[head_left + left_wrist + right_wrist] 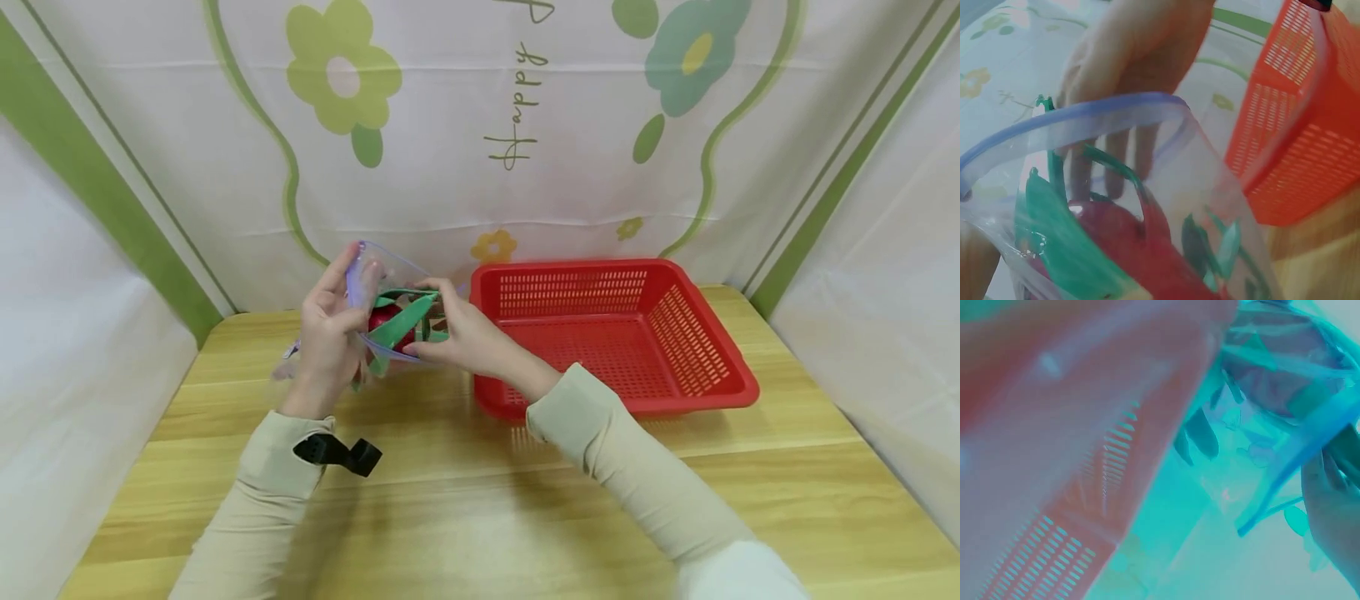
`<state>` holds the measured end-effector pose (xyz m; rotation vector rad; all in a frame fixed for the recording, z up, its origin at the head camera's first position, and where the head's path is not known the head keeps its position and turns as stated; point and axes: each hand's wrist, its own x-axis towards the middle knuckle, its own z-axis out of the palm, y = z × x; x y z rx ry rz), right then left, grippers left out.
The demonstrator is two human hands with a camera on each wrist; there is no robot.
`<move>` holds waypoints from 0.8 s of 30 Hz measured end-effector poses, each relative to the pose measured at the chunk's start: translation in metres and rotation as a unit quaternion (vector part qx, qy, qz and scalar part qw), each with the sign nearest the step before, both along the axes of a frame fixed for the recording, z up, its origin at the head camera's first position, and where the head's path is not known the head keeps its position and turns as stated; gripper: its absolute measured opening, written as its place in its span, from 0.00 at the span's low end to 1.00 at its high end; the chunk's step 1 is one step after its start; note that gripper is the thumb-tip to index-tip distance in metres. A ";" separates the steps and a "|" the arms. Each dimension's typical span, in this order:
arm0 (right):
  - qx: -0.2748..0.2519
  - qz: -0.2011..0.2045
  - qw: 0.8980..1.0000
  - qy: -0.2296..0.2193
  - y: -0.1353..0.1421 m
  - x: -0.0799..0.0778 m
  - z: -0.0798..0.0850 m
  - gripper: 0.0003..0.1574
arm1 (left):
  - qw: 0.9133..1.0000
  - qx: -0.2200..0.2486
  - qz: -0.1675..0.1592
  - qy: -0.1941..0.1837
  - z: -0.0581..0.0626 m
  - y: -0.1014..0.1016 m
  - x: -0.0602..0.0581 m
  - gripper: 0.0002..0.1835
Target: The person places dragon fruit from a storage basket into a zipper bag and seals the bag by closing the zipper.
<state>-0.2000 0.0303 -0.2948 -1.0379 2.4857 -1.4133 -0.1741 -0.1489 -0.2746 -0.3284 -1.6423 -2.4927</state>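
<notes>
A clear zip bag (397,260) with a blue-violet rim is held up above the table, its mouth facing the head camera. My left hand (327,337) grips it by the left side of the rim. Inside are a round red toy piece (1113,225), long green leaf-like pieces (405,323) and smaller green leaves (1229,250) seen through the film. My right hand (468,333) reaches into the mouth from the right, its fingers (1116,165) straight and pointing down beside the red and green pieces. The thumb rests near the front rim.
A red plastic basket (738,387) with slotted walls stands on the wooden table (480,508), right of the bag and under the right forearm. White flower-printed cloth (435,192) rises behind the table, with white panels at both sides. A black camera mount (337,454) sits on the left wrist.
</notes>
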 end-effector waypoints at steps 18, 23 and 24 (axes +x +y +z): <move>0.156 -0.121 0.963 0.183 0.031 -0.005 0.008 0.09 | 0.999 0.029 -0.020 0.029 0.017 -0.022 0.007 0.42; 0.105 -0.178 0.963 0.174 0.041 -0.006 0.014 0.05 | 0.990 0.096 0.062 0.078 0.023 -0.040 0.000 0.42; 0.090 -0.186 0.965 0.161 0.042 -0.006 0.015 0.06 | 0.989 0.104 0.077 0.075 0.025 -0.044 -0.001 0.42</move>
